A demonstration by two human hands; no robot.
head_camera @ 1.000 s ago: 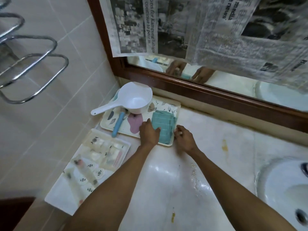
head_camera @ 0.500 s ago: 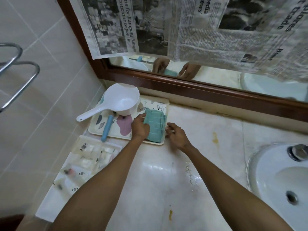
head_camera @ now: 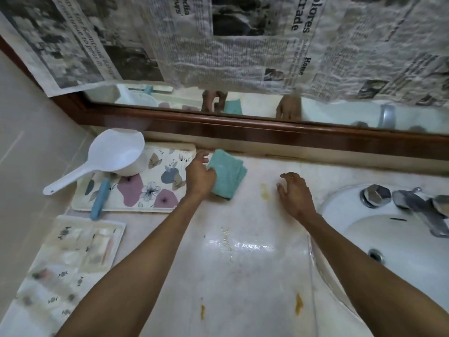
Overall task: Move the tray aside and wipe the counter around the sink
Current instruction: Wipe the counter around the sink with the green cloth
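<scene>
The floral tray [head_camera: 155, 188] lies at the back left of the counter [head_camera: 243, 251], against the wall. On it stand a white plastic ladle [head_camera: 116, 156] and a blue stick [head_camera: 99, 199]. My left hand [head_camera: 199, 176] grips a folded teal cloth [head_camera: 228, 177], which lies on the counter just right of the tray. My right hand [head_camera: 292, 193] hovers open over the counter, between the cloth and the white sink [head_camera: 379, 229]. Yellow stains [head_camera: 264, 190] mark the counter.
A clear plastic pouch [head_camera: 70, 259] with small items lies at the front left. The tap [head_camera: 413, 205] sits at the sink's back rim. A wood-framed mirror [head_camera: 243, 110] covered with newspaper runs along the back. More yellow spots [head_camera: 298, 306] dot the front counter.
The teal cloth has come off the tray onto the counter to its right, held by my left hand. My right hand has moved right, away from the tray, toward the sink.
</scene>
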